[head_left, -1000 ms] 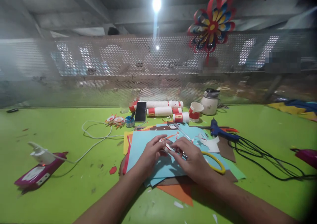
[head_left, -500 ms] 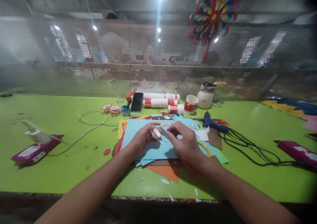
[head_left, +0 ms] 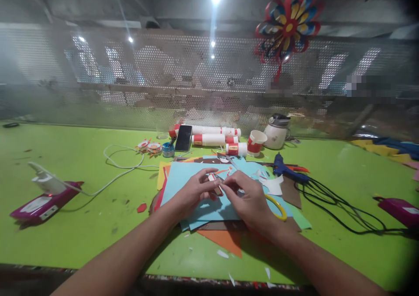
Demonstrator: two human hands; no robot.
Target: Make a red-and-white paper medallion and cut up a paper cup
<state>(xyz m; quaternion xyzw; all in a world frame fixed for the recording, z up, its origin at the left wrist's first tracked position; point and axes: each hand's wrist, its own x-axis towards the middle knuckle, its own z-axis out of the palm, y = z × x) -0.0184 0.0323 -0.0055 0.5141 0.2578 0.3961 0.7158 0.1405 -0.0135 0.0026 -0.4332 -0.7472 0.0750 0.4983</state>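
Note:
In the head view, my left hand (head_left: 198, 187) is closed around a small white paper-cup piece with a red edge (head_left: 214, 184), held on its side above the light blue sheets (head_left: 179, 179). My right hand (head_left: 246, 196) pinches close to that piece, its fingertips almost touching it. A thin grey blade tip shows between the two hands. Beyond the right palm sticks out a yellow loop (head_left: 278, 207), which looks like the handle of scissors. The fingers hide most of the tool and part of the cup piece.
Paper cups (head_left: 256, 143), stacked cup tubes (head_left: 209, 139), a phone (head_left: 183, 139) and a blue paint jar (head_left: 168, 149) stand behind the sheets. Right are a blue glue gun (head_left: 288, 170) and its cable; left, a purple power strip (head_left: 46, 204). Paper scraps (head_left: 222, 254) lie near the front edge.
The cup piece has turned in my left hand, from its round opening facing up to its side showing. My right fingertips have closed in on it. The whole view has shifted slightly.

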